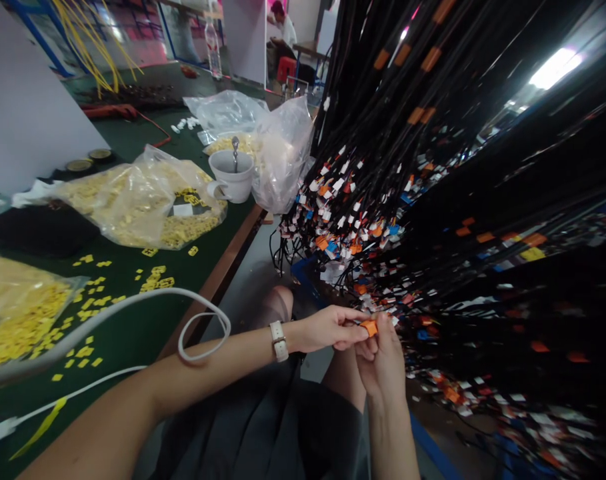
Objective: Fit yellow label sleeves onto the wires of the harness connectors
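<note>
Out in front of my lap, both hands meet at a small orange connector (369, 327). My left hand (325, 328), below a white wristwatch (279, 341), pinches it between thumb and fingers. Closed around its other side is my right hand (387, 350), with fingertips touching the connector. Part of the connector is hidden by the fingers. Just beyond hangs a dense bundle of black cables (383, 160), whose ends carry white, orange and blue connectors (327, 245).
On the green table (183, 273) to the left lie a plastic bag of yellow parts (143, 200), loose yellow pieces (90, 310) and a white mug (231, 175) with a spoon. A white cable (205, 357) loops near my left arm. A person (283, 33) sits far back.
</note>
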